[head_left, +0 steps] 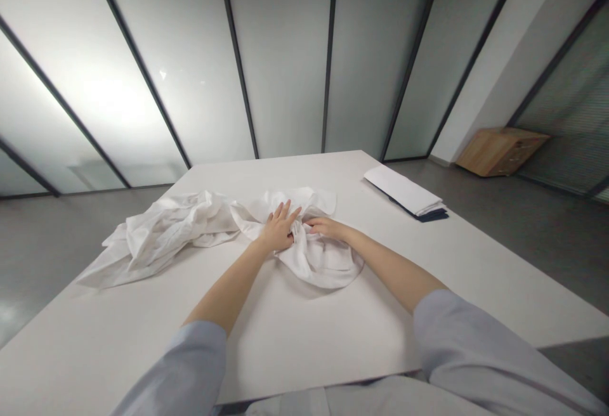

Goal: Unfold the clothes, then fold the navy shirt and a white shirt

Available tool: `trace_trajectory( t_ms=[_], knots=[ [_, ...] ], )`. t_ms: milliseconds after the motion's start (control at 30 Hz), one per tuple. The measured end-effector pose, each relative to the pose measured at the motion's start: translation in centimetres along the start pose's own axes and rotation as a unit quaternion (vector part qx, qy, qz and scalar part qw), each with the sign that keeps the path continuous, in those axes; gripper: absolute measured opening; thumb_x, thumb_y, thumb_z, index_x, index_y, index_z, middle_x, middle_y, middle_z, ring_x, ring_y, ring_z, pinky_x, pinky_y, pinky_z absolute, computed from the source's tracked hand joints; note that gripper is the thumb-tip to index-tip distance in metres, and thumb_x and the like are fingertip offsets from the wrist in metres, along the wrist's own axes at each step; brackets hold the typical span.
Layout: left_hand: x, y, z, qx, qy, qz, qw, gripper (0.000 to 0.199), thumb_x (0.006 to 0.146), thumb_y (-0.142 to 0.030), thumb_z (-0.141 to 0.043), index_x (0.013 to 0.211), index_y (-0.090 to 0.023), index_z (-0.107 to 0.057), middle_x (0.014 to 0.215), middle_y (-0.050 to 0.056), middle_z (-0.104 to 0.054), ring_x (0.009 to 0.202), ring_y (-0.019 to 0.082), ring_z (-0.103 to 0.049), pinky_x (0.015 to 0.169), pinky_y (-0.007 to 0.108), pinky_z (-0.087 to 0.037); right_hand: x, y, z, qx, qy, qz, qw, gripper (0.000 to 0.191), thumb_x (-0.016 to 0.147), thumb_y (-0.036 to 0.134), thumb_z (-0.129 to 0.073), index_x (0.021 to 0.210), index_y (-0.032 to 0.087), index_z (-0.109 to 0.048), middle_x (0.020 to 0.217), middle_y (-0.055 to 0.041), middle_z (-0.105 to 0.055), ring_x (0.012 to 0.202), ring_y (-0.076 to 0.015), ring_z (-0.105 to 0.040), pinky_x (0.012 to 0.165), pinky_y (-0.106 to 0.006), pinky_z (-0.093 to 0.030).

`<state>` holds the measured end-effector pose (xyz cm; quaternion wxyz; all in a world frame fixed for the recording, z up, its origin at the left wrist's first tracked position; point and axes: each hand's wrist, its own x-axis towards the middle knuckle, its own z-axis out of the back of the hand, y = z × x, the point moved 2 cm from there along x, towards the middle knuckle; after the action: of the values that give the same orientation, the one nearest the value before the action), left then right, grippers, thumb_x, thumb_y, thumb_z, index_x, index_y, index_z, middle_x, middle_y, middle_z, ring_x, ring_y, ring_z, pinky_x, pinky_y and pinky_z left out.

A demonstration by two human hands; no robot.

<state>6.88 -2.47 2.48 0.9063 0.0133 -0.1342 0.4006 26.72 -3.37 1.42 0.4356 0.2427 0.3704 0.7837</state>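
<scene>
Left hand (279, 228) spread open on crumpled white cloth (326, 265), right hand (326, 227) half curled at its folds, grip unclear, pale tabletop (314, 346) beneath

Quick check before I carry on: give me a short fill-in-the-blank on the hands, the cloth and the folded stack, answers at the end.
1. The left hand and right hand both touch crumpled cloth that is ____ in color.
2. The hand with its fingers spread wider is the ____ one.
3. In this view, the folded stack lies to the ____ of the crumpled cloth.

Missing words: white; left; right.
</scene>
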Motion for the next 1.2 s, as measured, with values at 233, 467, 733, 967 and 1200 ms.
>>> trace_trajectory(
  t_ms=[233, 467, 733, 967, 1200],
  knots=[
    [2.8, 1.6, -0.2, -0.102, 0.137, -0.014, 0.985, 0.081, 0.058, -0.029, -0.072, 0.137, -0.028, -0.051, 0.144, 0.008, -0.049, 0.136, 0.029, -0.042, 0.108, 0.038, -0.037, -0.7, -0.3, 0.9, 0.095, -0.076, 0.024, 0.992, 0.026, 0.074, 0.024, -0.047, 0.076, 0.019, -0.073, 0.094, -0.0055, -0.075, 0.096, -0.0230, -0.066, 0.095, -0.038, -0.046],
    [3.9, 0.6, 0.2, -0.090, 0.215, 0.047, 0.971, 0.096, 0.048, -0.051, -0.079, 0.136, -0.025, -0.050, 0.140, 0.014, -0.053, 0.126, 0.035, -0.051, 0.099, 0.042, -0.044, -3.2, -4.8, 5.7, 0.142, -0.464, -0.070, 0.872, 0.029, 0.074, 0.033, -0.041, 0.055, 0.020, -0.059, 0.065, -0.0069, -0.068, 0.075, -0.0211, -0.066, 0.081, -0.034, -0.050],
    [3.2, -1.1, -0.3, -0.054, 0.086, 0.062, 0.993, 0.050, 0.078, -0.052, -0.059, 0.115, -0.018, -0.064, 0.114, 0.014, -0.068, 0.109, 0.031, -0.062, 0.091, 0.038, -0.047, -4.5, -7.6, 7.7, 0.155, -0.595, -0.138, 0.777, 0.027, 0.074, 0.035, -0.043, 0.052, 0.023, -0.051, 0.054, -0.0035, -0.060, 0.063, -0.0192, -0.059, 0.069, -0.030, -0.048],
    [2.7, 0.5, 2.6, -0.163, -0.023, 0.155, 0.974, 0.033, 0.079, -0.038, -0.062, 0.106, -0.020, -0.067, 0.104, 0.008, -0.073, 0.097, 0.024, -0.066, 0.081, 0.030, -0.048, -5.8, -7.6, 8.6, 0.103, -0.665, -0.174, 0.719, 0.030, 0.075, 0.029, -0.042, 0.046, 0.025, -0.044, 0.043, 0.0006, -0.048, 0.055, -0.0173, -0.051, 0.058, -0.029, -0.041],
    [0.5, 5.1, 18.1, -0.023, -0.215, 0.241, 0.946, 0.035, 0.080, -0.044, -0.058, 0.102, -0.018, -0.064, 0.098, 0.005, -0.070, 0.097, 0.024, -0.063, 0.081, 0.031, -0.045, -5.0, -7.5, 7.7, 0.094, -0.623, -0.169, 0.757, 0.025, 0.070, 0.024, -0.048, 0.045, 0.023, -0.046, 0.041, 0.0015, -0.047, 0.050, -0.0157, -0.045, 0.051, -0.028, -0.033]
  ],
)
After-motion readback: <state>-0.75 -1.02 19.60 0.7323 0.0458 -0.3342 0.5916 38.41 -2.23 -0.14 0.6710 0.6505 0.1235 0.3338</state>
